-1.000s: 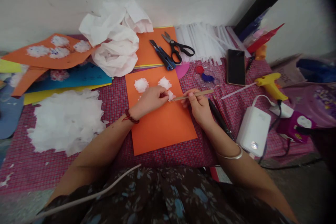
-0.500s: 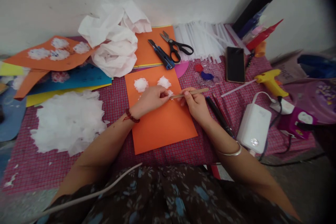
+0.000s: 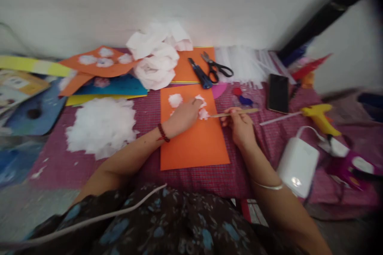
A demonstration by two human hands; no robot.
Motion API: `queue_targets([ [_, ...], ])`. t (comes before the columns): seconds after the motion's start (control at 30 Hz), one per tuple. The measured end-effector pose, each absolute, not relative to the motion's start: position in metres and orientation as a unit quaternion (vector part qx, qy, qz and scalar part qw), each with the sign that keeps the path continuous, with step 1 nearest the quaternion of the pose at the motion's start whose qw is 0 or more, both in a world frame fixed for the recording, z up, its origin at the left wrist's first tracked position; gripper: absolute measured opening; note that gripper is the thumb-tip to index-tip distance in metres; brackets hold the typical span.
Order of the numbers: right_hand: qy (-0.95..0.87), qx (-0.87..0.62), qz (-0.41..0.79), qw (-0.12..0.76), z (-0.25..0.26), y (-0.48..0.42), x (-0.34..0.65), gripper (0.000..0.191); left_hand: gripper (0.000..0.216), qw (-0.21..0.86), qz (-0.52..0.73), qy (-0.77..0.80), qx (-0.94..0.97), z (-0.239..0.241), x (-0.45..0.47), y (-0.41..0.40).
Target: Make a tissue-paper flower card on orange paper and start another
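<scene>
On the table lies an orange paper sheet (image 3: 194, 143) carrying several white paper tufts, one tuft (image 3: 175, 100) at its upper left. My left hand (image 3: 187, 115) reaches over the sheet, fingers drawn together at the upper right tuft (image 3: 200, 98); whether they grip it is hidden. Just below that, another tuft (image 3: 204, 114) sits by the tip of a thin wooden stick (image 3: 218, 115). My right hand (image 3: 241, 125), off the sheet's right edge, is closed around this stick, which points left.
A heap of white paper pieces (image 3: 100, 127) lies left. Behind are crumpled white paper (image 3: 157, 57), a box cutter (image 3: 200, 73), scissors (image 3: 215, 67) and glue sticks (image 3: 239, 67). To the right are a phone (image 3: 277, 93), a yellow glue gun (image 3: 320, 117) and a white power bank (image 3: 299, 167).
My right hand has drawn the stick rightward, away from my left hand. My left fingers have shifted up to the upper right tuft. The whole view has shifted, with things appearing farther right.
</scene>
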State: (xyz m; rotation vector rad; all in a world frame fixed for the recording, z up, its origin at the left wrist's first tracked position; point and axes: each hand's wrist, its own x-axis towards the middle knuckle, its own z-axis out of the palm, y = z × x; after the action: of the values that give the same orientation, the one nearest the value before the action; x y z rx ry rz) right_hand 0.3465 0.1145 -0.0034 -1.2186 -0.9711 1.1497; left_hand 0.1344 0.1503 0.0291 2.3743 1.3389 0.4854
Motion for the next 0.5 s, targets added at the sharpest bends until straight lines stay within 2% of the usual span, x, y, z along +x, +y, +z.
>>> queue_targets([
  [0.07, -0.398, -0.522, 0.49, 0.574, -0.005, 0.115, 0.348, 0.021, 0.041, 0.117, 0.196, 0.421, 0.878, 0.047, 0.128, 0.133],
  [0.17, -0.392, -0.521, 0.488, 0.581, -0.008, 0.117, 0.348, 0.014, 0.029, 0.054, 0.137, 0.3, 0.943, 0.069, 0.111, 0.098],
  [0.27, -0.393, -0.526, 0.476, 0.585, -0.01, 0.118, 0.348, 0.011, 0.018, 0.073, 0.056, 0.211, 0.973, 0.068, 0.088, 0.055],
  [0.37, -0.4, -0.533, 0.464, 0.584, -0.011, 0.116, 0.348, 0.012, 0.014, 0.117, 0.055, 0.258, 0.958, 0.05, 0.054, 0.013],
  [0.5, -0.419, -0.545, 0.439, 0.579, -0.009, 0.114, 0.344, 0.015, 0.019, 0.119, 0.147, 0.458, 0.868, 0.027, 0.002, -0.024],
])
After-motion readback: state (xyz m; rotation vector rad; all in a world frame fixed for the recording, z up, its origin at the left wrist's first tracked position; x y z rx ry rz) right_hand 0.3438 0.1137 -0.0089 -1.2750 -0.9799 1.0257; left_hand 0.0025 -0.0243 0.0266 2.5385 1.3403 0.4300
